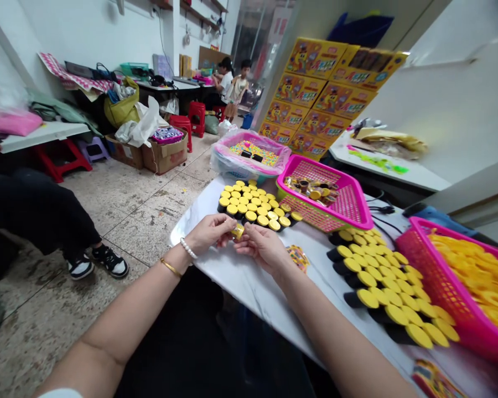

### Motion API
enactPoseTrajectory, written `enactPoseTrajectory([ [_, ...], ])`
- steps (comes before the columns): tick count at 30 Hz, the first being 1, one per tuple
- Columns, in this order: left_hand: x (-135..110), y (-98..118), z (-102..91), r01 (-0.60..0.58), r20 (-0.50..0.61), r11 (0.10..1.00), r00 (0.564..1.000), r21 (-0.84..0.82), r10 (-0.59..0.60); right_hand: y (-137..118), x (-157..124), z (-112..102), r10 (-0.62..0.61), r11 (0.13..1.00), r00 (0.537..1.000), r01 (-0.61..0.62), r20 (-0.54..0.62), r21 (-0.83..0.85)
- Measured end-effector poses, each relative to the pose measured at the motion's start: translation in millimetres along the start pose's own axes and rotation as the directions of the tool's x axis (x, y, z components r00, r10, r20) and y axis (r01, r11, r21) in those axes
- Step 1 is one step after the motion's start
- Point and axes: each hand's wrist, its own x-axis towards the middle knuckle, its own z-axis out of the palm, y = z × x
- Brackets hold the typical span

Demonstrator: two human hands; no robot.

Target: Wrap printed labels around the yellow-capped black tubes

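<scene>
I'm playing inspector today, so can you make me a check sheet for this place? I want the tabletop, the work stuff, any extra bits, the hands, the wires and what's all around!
Surface: white table, grey-veined, partly covered.
Work things: small yellow piece, details too small to tell; yellow-topped black containers in two clusters; pink basket of small yellow and dark pieces; another pink basket of yellow rings, right.
Clutter: colourful patterned pieces, too blurry to name.
Hands: left hand and right hand meet, fingertips on the small yellow piece.
Cables: black cables behind the nearer cluster on the right.
Surroundings: stacked yellow boxes; red stools; a seated person's legs, left.
</scene>
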Motion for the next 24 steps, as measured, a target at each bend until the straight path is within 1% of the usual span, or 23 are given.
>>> enactPoseTrajectory([
  [2,1.0,-0.3,0.8,0.041,-0.038,0.998,0.998,-0.040,-0.042,-3.5,-1.9,-2.1,-0.095,0.993,0.995,0.097,0.041,-0.062],
  [4,1.4,0.4,1.3,0.046,-0.070,0.997,0.996,-0.059,-0.051,-6.4,-4.6,-2.6,-0.194,0.969,0.976,0.206,0.097,-0.140],
  [6,0.9,1.9,0.7,0.044,-0.053,0.997,0.997,-0.057,-0.047,-6.8,-6.7,-1.0,-0.258,0.941,0.958,0.278,0.122,-0.193],
  [7,0.4,2.6,-0.1,0.046,-0.028,0.997,0.998,-0.062,-0.048,-5.9,-7.3,0.4,-0.286,0.934,0.953,0.301,0.102,-0.194],
  [10,-1.5,4.3,-3.5,0.079,0.072,0.995,0.995,-0.067,-0.074,-1.4,-7.2,4.6,-0.330,0.938,0.943,0.325,-0.027,-0.123],
  [12,-2.0,4.3,-5.1,0.106,0.094,0.994,0.990,-0.039,-0.102,0.5,-6.9,5.9,-0.320,0.944,0.944,0.312,-0.077,-0.104],
  [14,-1.5,3.2,-5.0,0.130,0.065,0.991,0.990,-0.010,-0.129,0.6,-7.5,6.6,-0.327,0.940,0.942,0.315,-0.072,-0.134],
  [17,-0.1,1.0,-2.8,0.138,0.018,0.990,0.990,0.001,-0.138,1.1,-11.2,9.9,-0.346,0.919,0.938,0.341,0.007,-0.197],
  [19,0.7,0.2,-1.5,0.126,0.030,0.992,0.992,0.000,-0.126,3.4,-14.2,14.2,-0.393,0.893,0.919,0.391,0.037,-0.220],
  [20,0.8,0.0,-1.2,0.120,0.041,0.993,0.992,-0.010,-0.120,4.2,-15.0,16.1,-0.426,0.878,0.904,0.421,0.029,-0.227],
  [22,0.8,-0.2,-1.0,0.122,0.059,0.992,0.991,-0.043,-0.119,0.8,-12.9,16.1,-0.471,0.858,0.882,0.450,-0.029,-0.247],
  [24,0.5,-0.8,-1.2,0.130,0.050,0.988,0.991,-0.079,-0.127,-14.8,-4.2,7.4,-0.504,0.842,0.852,0.448,-0.141,-0.301],
])
